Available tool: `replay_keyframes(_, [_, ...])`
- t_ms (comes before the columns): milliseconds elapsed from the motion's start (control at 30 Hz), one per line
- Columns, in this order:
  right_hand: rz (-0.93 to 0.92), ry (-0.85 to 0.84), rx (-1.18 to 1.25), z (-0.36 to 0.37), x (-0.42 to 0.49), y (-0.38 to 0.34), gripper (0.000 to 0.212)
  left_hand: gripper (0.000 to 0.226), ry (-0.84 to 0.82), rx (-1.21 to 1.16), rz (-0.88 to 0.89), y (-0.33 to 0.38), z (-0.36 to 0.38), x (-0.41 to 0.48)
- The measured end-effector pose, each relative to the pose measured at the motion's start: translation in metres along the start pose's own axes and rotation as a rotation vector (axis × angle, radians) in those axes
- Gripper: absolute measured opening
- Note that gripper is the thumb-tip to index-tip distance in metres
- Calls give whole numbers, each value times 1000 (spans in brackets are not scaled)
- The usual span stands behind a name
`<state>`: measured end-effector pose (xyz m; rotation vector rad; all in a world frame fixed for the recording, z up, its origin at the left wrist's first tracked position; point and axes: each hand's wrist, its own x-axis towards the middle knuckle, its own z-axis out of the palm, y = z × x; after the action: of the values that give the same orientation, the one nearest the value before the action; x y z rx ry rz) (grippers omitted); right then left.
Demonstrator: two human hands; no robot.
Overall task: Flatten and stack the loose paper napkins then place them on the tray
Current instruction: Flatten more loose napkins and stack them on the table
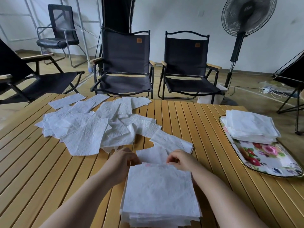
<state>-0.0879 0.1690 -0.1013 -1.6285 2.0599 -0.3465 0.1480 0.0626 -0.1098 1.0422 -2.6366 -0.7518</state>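
Far left on the surface (205,129), the loose napkins (85,127) lie in a crumpled, overlapping heap, well apart from the tray. The left hand (122,159) sits at the heap's near edge, fingers curled in and pinching the left side of a single napkin (152,155). That napkin lies just beyond the far edge of the stack (159,191), which sits squarely between the forearms, closest to the person, its long axis running away from them. The right hand (178,159) mirrors the left, fingers curled and pinching the napkin's right side. So the sheet spans both hands, and laying it down means drawing it toward the body onto the stack. Further right, the tray (271,155) already carries a pile (251,127) at its far end; the right hand is nearer to it.

Both sets of fingertips are hidden behind knuckles and paper. Whether the pinched sheet is free or already the stack's top layer is hard to tell. The stack's near edge is cut off.
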Motion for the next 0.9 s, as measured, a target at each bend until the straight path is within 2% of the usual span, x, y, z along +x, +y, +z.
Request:
replay_keyframes(100, [36, 215, 194, 1, -10, 1, 22, 25, 48, -91, -54, 5, -4, -4])
replay_keyframes(167, [53, 329, 355, -5, -21, -6, 18, 20, 91, -143, -106, 8, -8, -7])
replay_keyframes(233, [45, 367, 530, -14, -31, -15, 14, 23, 145, -203, -137, 10, -14, -10])
replay_keyframes(333, [6, 415, 737, -27, -46, -33, 9, 16, 196, -357, -142, 19, -23, -14])
replay_keyframes(433, [-16, 429, 1017, -41, -63, -53, 4, 43, 135, -679, -111, 44, -36, -25])
replay_keyframes(500, [-47, 371, 1190, -50, -75, -64, 17, 56, 95, -792, -60, 58, -42, -31])
replay_keyframes(567, [-77, 336, 1147, -56, -87, -71, 22, 63, 69, -831, -19, 67, -44, -36])
replay_keyframes(667, [-90, 272, 1025, -62, -99, -74, 13, 70, 35, -975, -30, 73, -49, -39])
replay_keyframes(733, [-105, 203, 1049, -64, -105, -74, 9, 74, -72, -1073, -39, 72, -54, -43])
replay_keyframes(800, [-114, 160, 1069, -67, -110, -76, 13, 66, -206, -1085, -8, 72, -59, -47])
replay_keyframes(900, [-17, 148, 1022, -68, -114, -78, 21, 64, -313, -1055, -58, 72, -62, -54])
